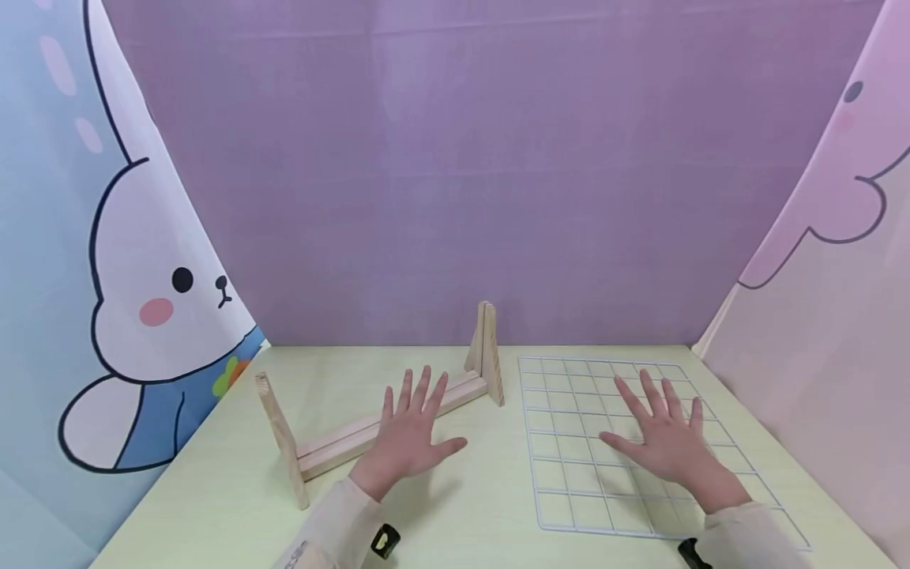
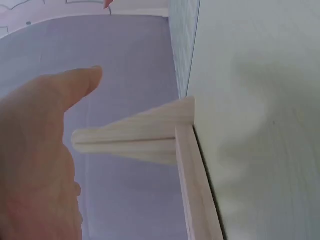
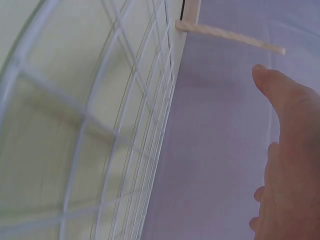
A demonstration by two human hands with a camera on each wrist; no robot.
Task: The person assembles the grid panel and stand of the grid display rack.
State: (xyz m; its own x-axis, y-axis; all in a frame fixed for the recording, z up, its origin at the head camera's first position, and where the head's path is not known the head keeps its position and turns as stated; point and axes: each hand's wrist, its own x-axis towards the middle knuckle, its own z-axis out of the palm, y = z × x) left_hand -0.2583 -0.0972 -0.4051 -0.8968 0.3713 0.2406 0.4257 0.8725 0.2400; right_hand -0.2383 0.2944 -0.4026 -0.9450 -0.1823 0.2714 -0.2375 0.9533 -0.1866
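Note:
My left hand point(image 1: 407, 437) hovers with spread fingers above the table, in front of a wooden stand point(image 1: 341, 448). The stand has a long grooved base bar and an upright at each end; part of the bar is hidden behind the hand. In the left wrist view the far upright point(image 2: 135, 132) shows beyond my thumb. Over a white wire grid panel point(image 1: 569, 458), which lies flat on the table, my right hand point(image 1: 668, 442) is held with its fingers spread. Neither hand holds anything. The right wrist view shows the grid wires point(image 3: 85, 112) beside that hand, apart from it.
The pale wood-grain table point(image 1: 483, 490) carries the stand on the left and the grid on the right. A purple backdrop point(image 1: 498, 174) rises behind it. Printed cloth with a cartoon rabbit point(image 1: 149, 237) hangs at the left, and pink cloth point(image 1: 817, 379) at the right.

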